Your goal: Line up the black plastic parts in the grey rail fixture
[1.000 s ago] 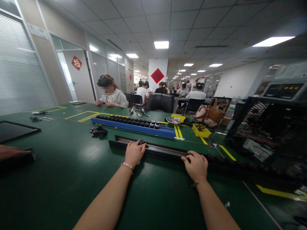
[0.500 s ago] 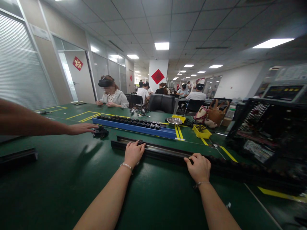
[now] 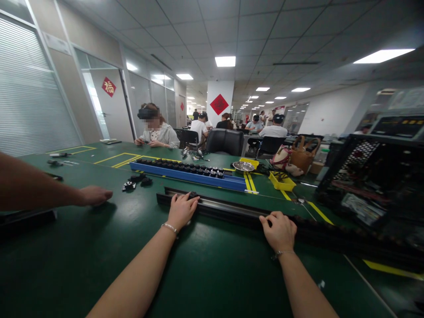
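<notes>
A long black channel rail (image 3: 228, 206) lies across the green table in front of me. My left hand (image 3: 181, 213) is closed at its left part, the fingertips on a small black part (image 3: 193, 194) seated in the groove. Farther right, my right hand (image 3: 280, 230) is closed over the rail's near edge, thumb toward the groove and fingers curled. Many small dark parts fill the rail's right stretch, blurred and dim. To the left, several loose black parts (image 3: 136, 180) lie on the table, one showing a whitish face.
A co-worker's hand (image 3: 95, 195) reaches in from the left, near another black rail (image 3: 29, 221). Beyond my rail stands a blue rail (image 3: 192, 177) filled with black parts. A metal bowl (image 3: 243, 166), yellow bin (image 3: 281, 181) and open computer case (image 3: 357, 194) are rightward.
The co-worker's hand has drawn back from the loose black parts, leftward and nearer, leaving them spread on the table. My hands keep their hold on the rail, with the view shifted slightly.
</notes>
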Motion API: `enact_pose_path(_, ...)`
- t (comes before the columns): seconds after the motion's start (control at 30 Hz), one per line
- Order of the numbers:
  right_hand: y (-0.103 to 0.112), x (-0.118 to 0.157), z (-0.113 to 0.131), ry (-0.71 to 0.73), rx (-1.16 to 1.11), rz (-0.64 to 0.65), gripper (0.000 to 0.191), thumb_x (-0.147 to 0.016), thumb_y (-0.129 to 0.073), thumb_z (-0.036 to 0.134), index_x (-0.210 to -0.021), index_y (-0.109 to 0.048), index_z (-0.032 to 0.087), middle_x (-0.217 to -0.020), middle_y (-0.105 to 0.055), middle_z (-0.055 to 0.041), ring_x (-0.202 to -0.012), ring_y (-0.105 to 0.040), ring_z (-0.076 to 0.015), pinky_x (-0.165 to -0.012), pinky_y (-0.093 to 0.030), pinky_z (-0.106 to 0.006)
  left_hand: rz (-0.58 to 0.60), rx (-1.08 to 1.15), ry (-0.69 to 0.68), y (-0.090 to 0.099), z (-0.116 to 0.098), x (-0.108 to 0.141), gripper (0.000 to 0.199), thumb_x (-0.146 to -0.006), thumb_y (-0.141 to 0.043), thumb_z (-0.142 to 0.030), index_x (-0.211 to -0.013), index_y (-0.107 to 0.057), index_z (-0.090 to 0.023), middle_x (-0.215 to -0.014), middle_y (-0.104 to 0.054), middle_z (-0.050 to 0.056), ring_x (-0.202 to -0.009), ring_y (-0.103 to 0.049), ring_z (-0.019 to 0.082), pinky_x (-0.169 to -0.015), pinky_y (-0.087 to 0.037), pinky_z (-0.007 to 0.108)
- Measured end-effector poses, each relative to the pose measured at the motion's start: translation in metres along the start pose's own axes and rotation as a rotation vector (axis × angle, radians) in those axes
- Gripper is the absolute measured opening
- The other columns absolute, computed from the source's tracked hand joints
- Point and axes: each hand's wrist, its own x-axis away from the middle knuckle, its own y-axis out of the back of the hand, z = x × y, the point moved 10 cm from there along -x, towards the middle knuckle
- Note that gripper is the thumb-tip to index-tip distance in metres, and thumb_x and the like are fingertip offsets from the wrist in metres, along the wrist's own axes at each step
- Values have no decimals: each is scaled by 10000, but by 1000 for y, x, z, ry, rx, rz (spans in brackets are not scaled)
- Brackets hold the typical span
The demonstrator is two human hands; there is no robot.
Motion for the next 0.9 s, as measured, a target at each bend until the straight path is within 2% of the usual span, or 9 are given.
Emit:
enact_pose_path(0.33,2,-1,-1,-62,-6,-19,465,-843,-360,484,-605,-643,202,-852,-593,-79,-830,-493,-228,-809,-326,-436,53,7,-31,-3,2,3,371,-916,-327,-405,-1169,-595,-359,-1268,-569,50,-1162,-495,226,-1047,-235,494)
enact_pose_path(0.63,6,-3,-3,-130,81,-19,359,-815,-381,378,-618,-617,191,-864,-612,-96,-796,-511,-227,-754,-353,-410,43,-5,-64,-5,2,6,386,-915,-314,-425,-1201,-568,-370,-1284,-550,68,-1163,-497,244,-1036,-245,509)
enact_pose_path(0.73,8,-5,2,-147,103,-47,296,-807,-384,330,-762,-637,183,-972,-619,-110,-880,-524,-247,-744,-365,-392,43,-9,-65,-5,1,6,392,-918,-303,-430,-1201,-567,-368,-1288,-546,74,-1163,-495,243,-1034,-242,516)
enact_pose_path(0.8,7,-6,13,-89,79,-64,303,-824,-376,314,-883,-646,191,-1098,-606,-102,-989,-515,-250,-799,-359,-397,44,-13,-66,-5,1,6,394,-919,-299,-432,-1204,-564,-370,-1290,-543,75,-1162,-495,241,-1034,-240,517)
enact_pose_path(0.9,-2,-5,32,21,37,-32,325,-859,-363,350,-847,-661,221,-1145,-611,-64,-1081,-491,-237,-884,-322,-414,44,-28,-70,-6,1,5,394,-919,-301,-434,-1214,-556,-375,-1294,-539,75,-1157,-496,239,-1032,-241,515)
